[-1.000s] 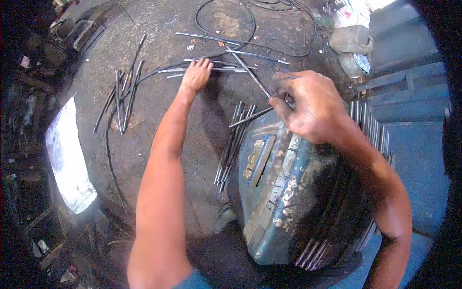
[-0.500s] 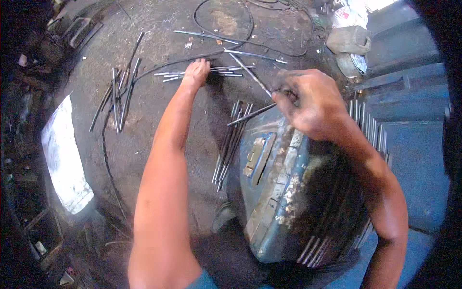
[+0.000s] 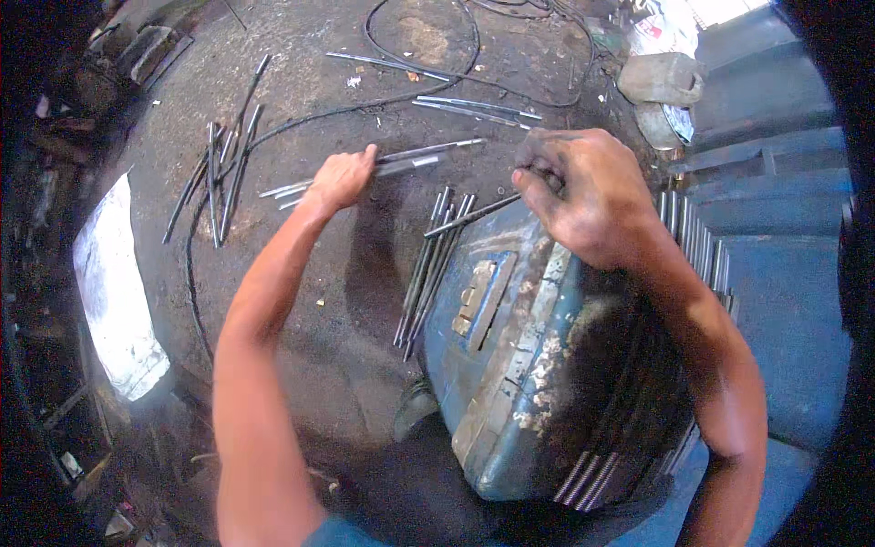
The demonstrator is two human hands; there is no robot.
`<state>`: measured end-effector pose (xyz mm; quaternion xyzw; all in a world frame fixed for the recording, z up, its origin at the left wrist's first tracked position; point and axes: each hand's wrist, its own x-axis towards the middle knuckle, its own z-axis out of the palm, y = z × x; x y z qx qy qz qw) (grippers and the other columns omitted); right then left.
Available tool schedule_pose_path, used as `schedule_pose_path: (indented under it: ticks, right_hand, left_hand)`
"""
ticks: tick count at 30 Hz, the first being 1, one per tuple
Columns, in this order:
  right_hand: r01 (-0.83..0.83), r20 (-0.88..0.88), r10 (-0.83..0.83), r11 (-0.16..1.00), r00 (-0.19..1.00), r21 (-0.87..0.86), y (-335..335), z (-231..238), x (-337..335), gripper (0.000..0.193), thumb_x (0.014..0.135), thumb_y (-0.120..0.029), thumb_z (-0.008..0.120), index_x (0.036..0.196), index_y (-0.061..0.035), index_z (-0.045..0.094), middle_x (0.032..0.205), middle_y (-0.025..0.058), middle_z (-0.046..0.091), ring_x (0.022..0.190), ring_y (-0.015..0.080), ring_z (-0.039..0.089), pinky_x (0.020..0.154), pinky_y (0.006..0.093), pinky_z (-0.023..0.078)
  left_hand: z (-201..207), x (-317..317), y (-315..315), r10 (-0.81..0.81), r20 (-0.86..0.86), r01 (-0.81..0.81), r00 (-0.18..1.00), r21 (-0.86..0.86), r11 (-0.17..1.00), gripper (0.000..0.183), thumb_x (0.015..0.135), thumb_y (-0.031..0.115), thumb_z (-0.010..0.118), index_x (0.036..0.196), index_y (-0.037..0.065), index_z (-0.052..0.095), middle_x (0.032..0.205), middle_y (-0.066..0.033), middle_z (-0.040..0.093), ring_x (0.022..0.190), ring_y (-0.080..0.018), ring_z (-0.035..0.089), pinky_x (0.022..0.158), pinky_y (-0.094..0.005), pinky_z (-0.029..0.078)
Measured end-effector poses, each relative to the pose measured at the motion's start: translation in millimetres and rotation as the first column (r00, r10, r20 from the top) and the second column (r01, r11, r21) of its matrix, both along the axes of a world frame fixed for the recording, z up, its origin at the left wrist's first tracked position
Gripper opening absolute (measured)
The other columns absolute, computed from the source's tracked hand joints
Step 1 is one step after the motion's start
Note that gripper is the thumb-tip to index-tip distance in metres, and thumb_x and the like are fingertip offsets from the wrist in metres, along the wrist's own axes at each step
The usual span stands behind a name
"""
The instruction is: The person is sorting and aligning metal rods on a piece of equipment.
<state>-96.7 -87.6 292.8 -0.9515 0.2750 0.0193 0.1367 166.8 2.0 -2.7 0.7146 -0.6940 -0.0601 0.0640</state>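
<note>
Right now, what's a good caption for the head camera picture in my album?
Left hand gripping metal rods over the floor, right hand curled near a worn blue box.

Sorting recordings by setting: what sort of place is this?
Probably a metalworking shop or repair yard: loose metal rods lie in groups on a grimy floor, beside a long black cable and a worn blue casing.

Wide fisheye view from the head, down toward the floor
</note>
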Motion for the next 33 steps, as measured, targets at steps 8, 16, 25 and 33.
schedule_pose_path:
  ticks: [8, 16, 25, 33]
  right_hand:
    - [-0.005, 0.043, 0.004, 1.0, 0.999, 0.013, -2.3, 1.8, -2.3, 0.022, 0.078, -0.026, 0.062, 0.081, -0.0046, 0.063, 0.073, 0.0194, 0.063, 0.074, 0.0402, 0.062, 0.069, 0.0484, 0.049]
    - [-0.018, 0.056, 0.018, 1.0, 0.998, -0.003, -0.5, 2.1, -5.5, 0.019, 0.067, -0.022, 0.066, 0.066, -0.0034, 0.068, 0.068, 0.0215, 0.064, 0.069, 0.0388, 0.063, 0.069, 0.0488, 0.049]
    - [-0.107, 0.013, 0.107, 0.993, 0.994, 0.042, -5.7, 3.8, -11.4, 0.018, 0.073, -0.02, 0.061, 0.075, -0.0027, 0.065, 0.074, 0.0144, 0.064, 0.072, 0.0331, 0.063, 0.075, 0.0455, 0.045]
    - [-0.149, 0.052, 0.146, 0.987, 0.988, 0.067, -8.5, 5.5, -6.7, 0.018, 0.077, -0.021, 0.06, 0.081, -0.0037, 0.061, 0.073, 0.0125, 0.062, 0.074, 0.0289, 0.063, 0.072, 0.0413, 0.044]
  left_hand:
    - [54.6, -26.1, -87.7, -0.111, -0.173, 0.048, 0.979, -0.33, 0.943, 0.029, 0.084, 0.009, 0.051, 0.109, -0.002, 0.043, 0.088, -0.0237, 0.064, 0.085, -0.042, 0.063, 0.073, -0.0495, 0.05]
    - [43.0, -83.2, -227.7, 0.171, -0.056, -0.169, 0.984, 0.038, 0.985, 0.048, 0.09, 0.017, 0.047, 0.138, 0.01, 0.039, 0.12, -0.0171, 0.062, 0.119, -0.0365, 0.053, 0.096, -0.0486, 0.044]
    - [-5.8, -120.5, -255.0, -0.009, 0.019, 0.008, 1.0, 0.082, 0.997, 0.1, 0.065, 0.034, 0.082, 0.146, 0.016, 0.026, 0.15, -0.0128, 0.031, 0.139, -0.0403, 0.025, 0.111, -0.057, 0.024]
    - [-28.8, -90.5, -264.6, 0.085, 0.008, -0.086, 0.996, 0.043, 0.995, 0.117, 0.053, 0.031, 0.088, 0.148, 0.019, 0.021, 0.153, -0.0123, 0.024, 0.141, -0.0343, 0.023, 0.111, -0.0593, 0.021]
